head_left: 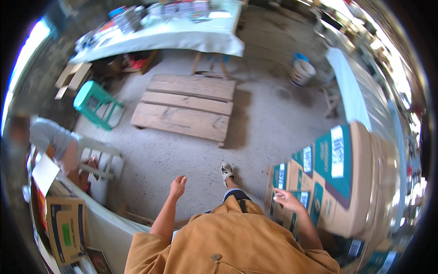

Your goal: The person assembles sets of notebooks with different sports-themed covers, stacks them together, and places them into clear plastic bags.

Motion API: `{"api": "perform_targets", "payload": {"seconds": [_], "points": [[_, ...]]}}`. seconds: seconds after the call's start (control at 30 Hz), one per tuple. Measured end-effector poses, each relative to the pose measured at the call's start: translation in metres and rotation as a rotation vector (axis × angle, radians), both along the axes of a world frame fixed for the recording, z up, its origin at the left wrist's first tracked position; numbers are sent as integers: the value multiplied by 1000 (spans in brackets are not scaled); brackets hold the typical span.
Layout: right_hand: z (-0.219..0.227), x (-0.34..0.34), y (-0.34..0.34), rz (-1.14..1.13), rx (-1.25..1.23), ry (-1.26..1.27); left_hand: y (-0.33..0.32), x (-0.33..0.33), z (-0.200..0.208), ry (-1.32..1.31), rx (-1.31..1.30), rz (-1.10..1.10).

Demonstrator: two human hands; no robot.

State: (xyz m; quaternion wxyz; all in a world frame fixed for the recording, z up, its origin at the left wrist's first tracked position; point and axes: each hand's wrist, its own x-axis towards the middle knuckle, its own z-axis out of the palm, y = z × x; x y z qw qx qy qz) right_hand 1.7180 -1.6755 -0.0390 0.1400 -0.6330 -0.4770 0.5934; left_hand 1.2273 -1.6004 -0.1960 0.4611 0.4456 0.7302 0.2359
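Note:
Out over the concrete floor, my left hand (178, 187) hangs in the air with its fingers loosely curled; I see nothing in it. My right hand (288, 200) is beside a stack of brown and green cardboard boxes (337, 182), its fingers partly apart and holding nothing that I can see. Whether it touches the boxes I cannot tell. Below me a foot in a patterned clog (226, 171) is stepping on the floor. Ahead of my hands lies a low wooden plank platform (182, 113).
A green stool (93, 102) stands left of the platform, near an open carton (75, 78). At left a person (52, 139) sits by a table with a cardboard box (66, 228). A covered table (182, 39) stands at the back, a white bucket (303, 73) at the right.

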Motion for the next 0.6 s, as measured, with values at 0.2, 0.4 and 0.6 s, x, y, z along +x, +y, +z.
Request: {"api": "perform_targets", "payload": {"seconds": [0.2, 0.4, 0.6], "points": [[-101, -78, 220, 695, 149, -508, -29, -76, -8, 98, -144, 466], [-62, -320, 428, 913, 500, -36, -59, -75, -19, -92, -249, 891], [-63, -541, 533, 1295, 572, -11, -101, -90, -80, 97, -523, 715]]}}
